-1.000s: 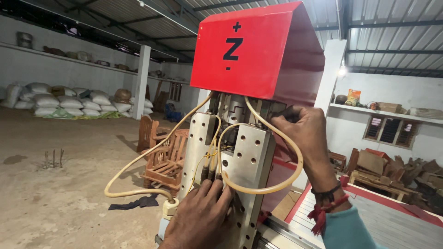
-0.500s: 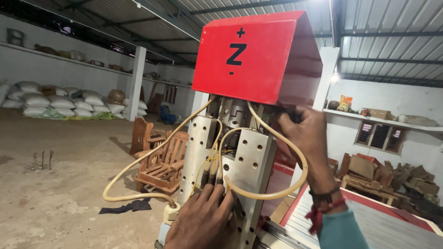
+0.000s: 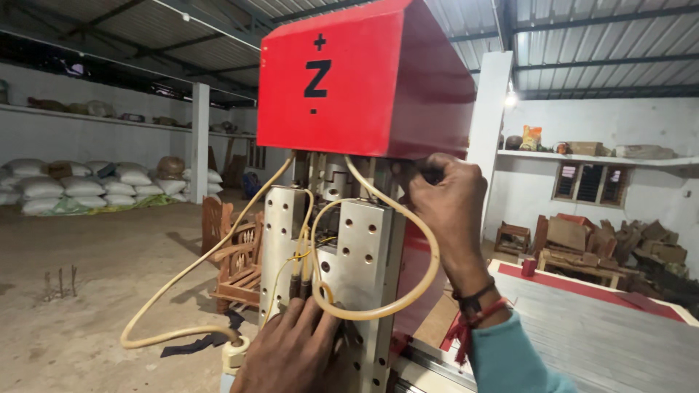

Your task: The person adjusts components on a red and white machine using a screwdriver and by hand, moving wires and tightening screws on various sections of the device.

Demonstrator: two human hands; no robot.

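red box (image 3: 364, 80) on top of metal plate (image 3: 364, 276) | L hand (image 3: 291, 349) low on plate – fingers pressed on yellow wires (image 3: 298, 255), wires run straight up from it | R hand (image 3: 448, 200) just under box, right side – curled, maybe gripping sth dark, can't tell | L hand nearer wires

1. Red metal cover (image 3: 364, 80) with black markings, sitting upright atop the machine head.
2. Silver drilled plates (image 3: 360, 269), vertical, directly below the cover.
3. Cream hoses (image 3: 419, 240), looping out from under the cover, down and round to the plates' lower front.
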